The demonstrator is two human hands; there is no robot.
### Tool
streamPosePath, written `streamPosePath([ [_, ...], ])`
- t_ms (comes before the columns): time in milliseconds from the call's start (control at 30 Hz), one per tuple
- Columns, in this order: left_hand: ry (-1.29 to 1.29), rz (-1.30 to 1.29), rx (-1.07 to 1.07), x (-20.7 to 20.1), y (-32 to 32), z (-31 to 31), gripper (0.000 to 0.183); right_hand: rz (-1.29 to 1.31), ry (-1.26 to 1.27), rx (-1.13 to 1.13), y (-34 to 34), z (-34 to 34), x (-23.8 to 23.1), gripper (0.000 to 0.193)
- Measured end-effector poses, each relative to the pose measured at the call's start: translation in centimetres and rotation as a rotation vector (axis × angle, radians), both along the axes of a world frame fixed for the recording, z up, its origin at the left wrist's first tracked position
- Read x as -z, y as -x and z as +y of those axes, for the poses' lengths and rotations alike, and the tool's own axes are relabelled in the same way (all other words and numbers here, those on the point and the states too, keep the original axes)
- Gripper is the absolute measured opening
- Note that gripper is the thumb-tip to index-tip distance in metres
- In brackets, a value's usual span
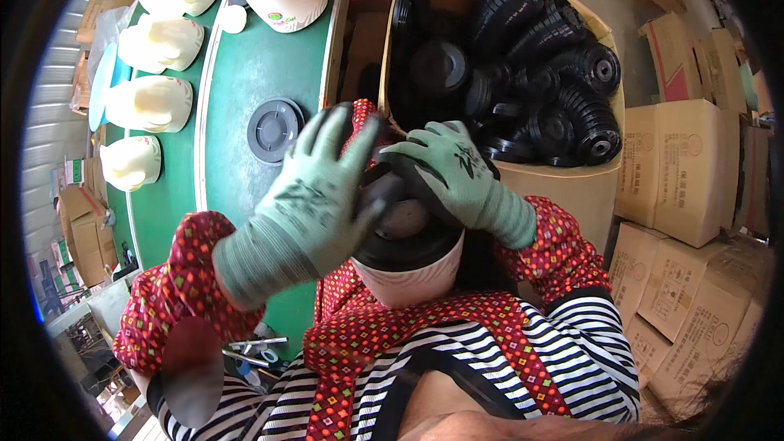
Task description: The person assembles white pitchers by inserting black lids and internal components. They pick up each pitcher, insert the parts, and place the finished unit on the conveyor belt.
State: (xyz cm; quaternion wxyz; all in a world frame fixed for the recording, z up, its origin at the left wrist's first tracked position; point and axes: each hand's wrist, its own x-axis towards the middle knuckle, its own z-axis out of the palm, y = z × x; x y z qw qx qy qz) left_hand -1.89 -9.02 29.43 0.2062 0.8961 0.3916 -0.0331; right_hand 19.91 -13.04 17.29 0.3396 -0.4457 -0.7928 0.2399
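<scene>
In my lap, a white jug body point(412, 282) stands upended, with a wide black round base point(408, 253) on top. My left hand point(306, 184), in a green glove, is over its left side with fingers stretched and thumb apart; the fingertips are blurred. Gloved in green too, my right hand point(453, 171) curls over a dark piece at the far side of the base. The fingers partly hide that piece, so I cannot tell its full shape. A separate black round base point(275, 131) lies flat on the green table, left of my hands.
Ahead on the right, a cardboard carton point(616, 126) holds several stacks of black round bases point(543, 82). Several white jug bodies point(151, 104) line the green table point(237, 188) at left. Cardboard boxes point(670, 171) are piled at right. Scissors point(265, 353) lie near my left elbow.
</scene>
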Motion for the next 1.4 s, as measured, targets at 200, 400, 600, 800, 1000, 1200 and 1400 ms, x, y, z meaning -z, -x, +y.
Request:
streamPosePath([
  [200,0.303,-0.294,0.124,9.1,4.3,6.3,0.048,-0.474,0.080,0.066,1.0,-2.6,-8.3,0.072],
  [400,0.501,-0.861,0.232,21.5,-1.5,7.4,0.035,-1.214,-0.124,-0.124,3.8,-0.8,-12.1,0.061],
  [600,0.581,-0.786,-0.127,13.1,1.7,6.9,0.031,-0.496,0.057,0.036,-2.0,0.8,-10.5,0.059],
  [800,0.549,-0.740,-0.086,3.7,5.1,3.9,0.035,-0.061,0.183,-0.056,-3.1,2.5,-2.9,0.036],
  [1000,0.298,-0.594,0.192,-2.0,1.8,1.6,0.033,0.292,0.365,-0.348,-1.0,5.1,-0.4,0.030],
  [1200,0.260,-0.556,0.198,0.2,0.1,0.7,0.034,0.591,0.467,-0.481,0.5,5.2,2.2,0.041],
  [1400,0.277,-0.449,0.143,-5.3,-0.8,-0.2,0.038,0.541,0.171,-0.374,0.6,3.6,4.5,0.031],
])
